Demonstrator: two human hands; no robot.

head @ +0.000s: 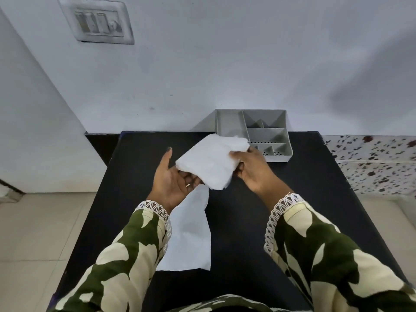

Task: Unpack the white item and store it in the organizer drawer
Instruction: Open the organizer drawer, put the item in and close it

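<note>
held above the black table (pixel 258 221), in front of the grey organizer (pixel 228 124): white item (pixel 209 161), pinched at its right edge by right hand (pixel 254 170), resting on open left hand (pixel 172 179); flat packaging (pixel 189 235) underneath.

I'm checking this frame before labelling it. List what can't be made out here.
Head view only:
- Near left part of the grey organizer: hidden behind the white folded item.
- Left hand fingers: tucked under the item, so contact is unclear.
- Right hand fingertips: partly hidden beneath the item's edge.
- White wrapper on the black table: left edge covered by the sleeve.
- Wall switch plate: blurred.
</note>
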